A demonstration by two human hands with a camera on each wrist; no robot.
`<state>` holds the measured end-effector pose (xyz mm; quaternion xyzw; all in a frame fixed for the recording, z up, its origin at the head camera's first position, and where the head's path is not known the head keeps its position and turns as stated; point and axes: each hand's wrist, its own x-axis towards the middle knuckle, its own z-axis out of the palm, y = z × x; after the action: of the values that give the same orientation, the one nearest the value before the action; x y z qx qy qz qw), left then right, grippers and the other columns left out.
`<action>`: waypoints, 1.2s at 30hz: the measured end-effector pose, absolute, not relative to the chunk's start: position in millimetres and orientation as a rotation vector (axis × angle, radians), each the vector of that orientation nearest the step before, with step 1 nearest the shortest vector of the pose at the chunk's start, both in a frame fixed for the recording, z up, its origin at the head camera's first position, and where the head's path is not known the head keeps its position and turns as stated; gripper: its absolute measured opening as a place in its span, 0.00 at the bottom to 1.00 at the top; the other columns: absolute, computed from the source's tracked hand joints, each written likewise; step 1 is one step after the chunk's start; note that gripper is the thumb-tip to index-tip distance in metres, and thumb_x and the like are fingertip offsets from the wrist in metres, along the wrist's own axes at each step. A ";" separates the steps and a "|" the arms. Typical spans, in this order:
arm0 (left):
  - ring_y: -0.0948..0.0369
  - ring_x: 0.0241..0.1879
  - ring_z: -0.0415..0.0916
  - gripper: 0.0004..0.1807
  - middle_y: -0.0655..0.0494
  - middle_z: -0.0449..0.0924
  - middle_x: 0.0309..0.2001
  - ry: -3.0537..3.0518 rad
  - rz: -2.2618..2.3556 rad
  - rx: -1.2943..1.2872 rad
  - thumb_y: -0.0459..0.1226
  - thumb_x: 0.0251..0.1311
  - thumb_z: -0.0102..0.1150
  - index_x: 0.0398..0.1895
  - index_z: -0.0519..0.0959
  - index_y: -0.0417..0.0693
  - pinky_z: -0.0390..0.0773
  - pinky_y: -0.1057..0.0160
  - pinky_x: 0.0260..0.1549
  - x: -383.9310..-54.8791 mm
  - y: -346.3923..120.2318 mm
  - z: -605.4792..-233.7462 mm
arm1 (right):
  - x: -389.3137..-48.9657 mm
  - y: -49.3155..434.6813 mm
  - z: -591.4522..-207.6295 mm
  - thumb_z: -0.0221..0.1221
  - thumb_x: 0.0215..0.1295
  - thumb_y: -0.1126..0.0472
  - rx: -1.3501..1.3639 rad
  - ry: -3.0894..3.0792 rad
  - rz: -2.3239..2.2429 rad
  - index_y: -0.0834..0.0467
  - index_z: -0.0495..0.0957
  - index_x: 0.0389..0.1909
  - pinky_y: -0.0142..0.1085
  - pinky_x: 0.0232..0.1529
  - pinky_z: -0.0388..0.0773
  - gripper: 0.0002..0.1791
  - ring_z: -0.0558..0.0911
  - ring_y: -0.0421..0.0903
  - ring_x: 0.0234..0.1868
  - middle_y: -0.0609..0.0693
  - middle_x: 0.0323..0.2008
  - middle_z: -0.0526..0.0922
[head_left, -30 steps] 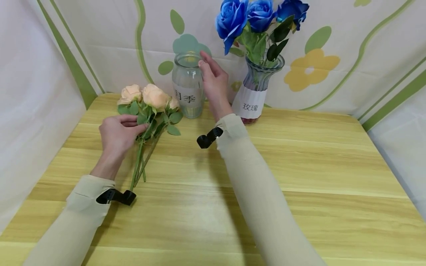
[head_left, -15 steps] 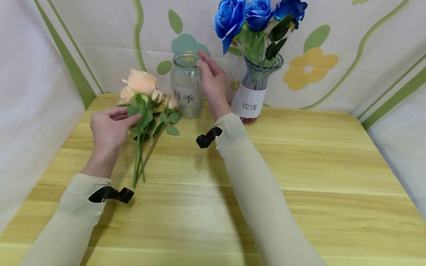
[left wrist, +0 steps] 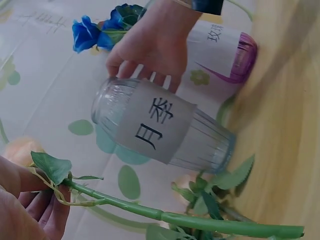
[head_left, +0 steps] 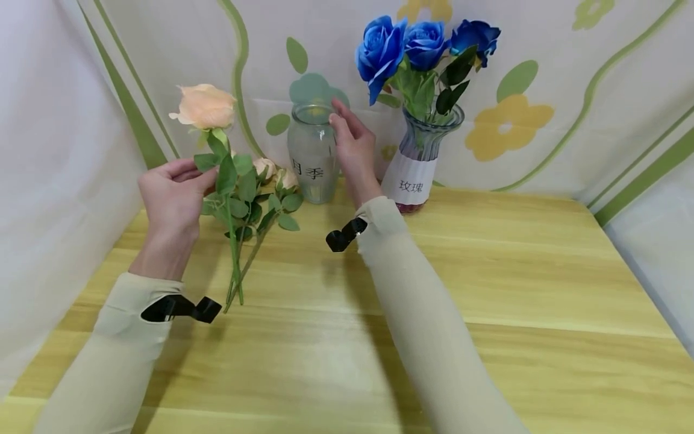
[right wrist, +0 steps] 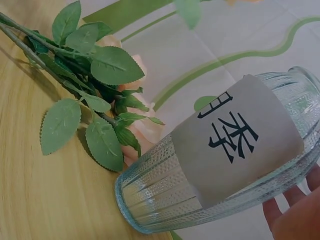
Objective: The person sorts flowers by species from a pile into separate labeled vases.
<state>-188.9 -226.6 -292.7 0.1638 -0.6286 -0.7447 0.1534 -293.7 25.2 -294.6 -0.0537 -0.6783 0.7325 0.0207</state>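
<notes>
My left hand point(head_left: 173, 196) pinches the stem of a peach rose point(head_left: 206, 106) below its bloom. This rose stands upright, its head raised above the others; in the left wrist view its green stem point(left wrist: 200, 221) slants across the front. More peach roses point(head_left: 284, 179) lie on the table to its right. My right hand point(head_left: 355, 147) holds the right side of a clear glass vase point(head_left: 303, 135) near the rim, fingers partly hidden behind it. The vase stands upright with a white paper label point(right wrist: 237, 142) bearing dark characters.
A second glass vase point(head_left: 425, 135) with a pink base and a white label stands right of my right hand, holding blue roses point(head_left: 379, 54). A flower-printed cloth point(head_left: 542, 36) hangs behind the wooden table point(head_left: 542, 265).
My left hand has raised one peach rose out of the bunch, upward and slightly left, so its bloom stands well above the others. My right hand stays at the clear vase.
</notes>
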 end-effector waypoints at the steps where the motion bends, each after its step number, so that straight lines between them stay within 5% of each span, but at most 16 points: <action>1: 0.66 0.35 0.90 0.12 0.60 0.91 0.30 -1.788 -2.146 0.461 0.25 0.56 0.77 0.41 0.91 0.46 0.88 0.71 0.39 -189.5 -225.5 -289.9 | -293.7 25.7 -294.9 0.57 0.80 0.43 -0.170 -2.103 2.267 0.24 0.78 0.65 0.44 0.83 0.62 0.17 0.66 0.34 0.80 0.25 0.74 0.71; 11: 0.60 0.35 0.91 0.14 0.53 0.92 0.32 -1.601 -2.240 0.371 0.23 0.51 0.78 0.41 0.91 0.40 0.89 0.68 0.37 -200.0 -216.0 -260.6 | -294.3 20.7 -298.0 0.58 0.80 0.45 -0.115 -2.069 2.252 0.30 0.79 0.67 0.37 0.81 0.64 0.19 0.69 0.33 0.78 0.28 0.72 0.75; 20: 0.58 0.37 0.92 0.20 0.50 0.92 0.35 -1.530 -2.285 0.342 0.23 0.44 0.84 0.43 0.91 0.38 0.90 0.64 0.40 -222.3 -201.6 -232.0 | -292.8 24.3 -297.9 0.57 0.81 0.44 -0.130 -2.093 2.253 0.27 0.78 0.67 0.41 0.82 0.63 0.18 0.66 0.35 0.80 0.27 0.74 0.72; 36: 0.57 0.38 0.90 0.14 0.47 0.92 0.39 -1.452 -2.279 0.243 0.22 0.51 0.78 0.42 0.89 0.37 0.90 0.64 0.43 -234.7 -179.4 -198.8 | -289.3 23.2 -294.4 0.57 0.81 0.43 -0.162 -2.105 2.237 0.25 0.79 0.64 0.44 0.83 0.62 0.16 0.67 0.36 0.80 0.27 0.74 0.72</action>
<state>-234.7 -179.4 -198.8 0.0874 -0.5231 -0.8207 0.2125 -289.3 23.2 -294.4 -0.0526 -0.6840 0.7268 0.0328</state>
